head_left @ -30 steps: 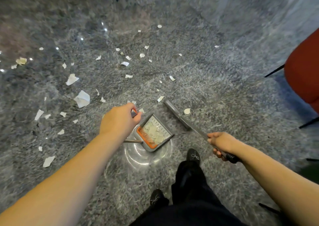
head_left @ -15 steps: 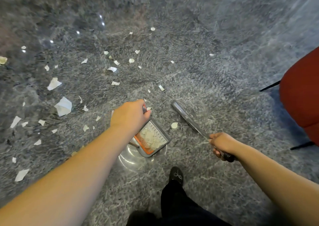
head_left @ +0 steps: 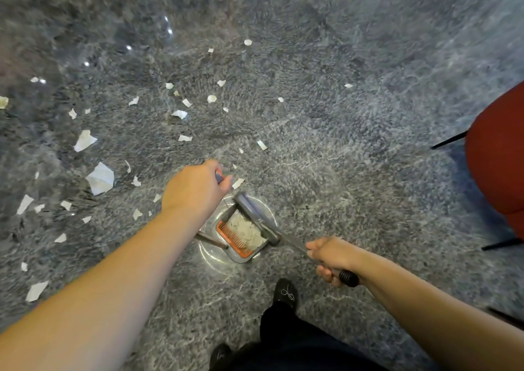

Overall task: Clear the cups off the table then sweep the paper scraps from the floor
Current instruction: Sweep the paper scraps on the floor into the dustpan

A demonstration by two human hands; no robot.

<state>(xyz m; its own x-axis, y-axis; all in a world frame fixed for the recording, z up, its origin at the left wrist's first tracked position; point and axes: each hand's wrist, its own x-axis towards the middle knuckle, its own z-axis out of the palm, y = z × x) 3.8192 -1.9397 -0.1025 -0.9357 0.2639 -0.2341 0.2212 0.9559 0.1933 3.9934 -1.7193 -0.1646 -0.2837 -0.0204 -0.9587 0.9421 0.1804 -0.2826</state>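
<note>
- The left hand (head_left: pixel 195 190) is curled round the top of the dustpan's upright handle, a grey stub of it showing at the knuckles.
- The dustpan (head_left: pixel 241 233) sits on the grey speckled floor (head_left: pixel 354 172) straight ahead of the person's black shoe (head_left: pixel 285 294), its mouth facing up and to the right; an orange comb edge lines its near-left side, and torn paper lies inside.
- The right hand (head_left: pixel 330 258) grips the broom's thin shaft just above its black ribbed end.
- The broom (head_left: pixel 256 219) runs on a diagonal from that hand up-left; its grey head lies along the pan's open edge, long axis from upper left to lower right.
- Paper scraps (head_left: pixel 100 178) lie scattered over the floor, mostly left of and beyond the pan.
- A red chair (head_left: pixel 499 161) stands at the right edge.
</note>
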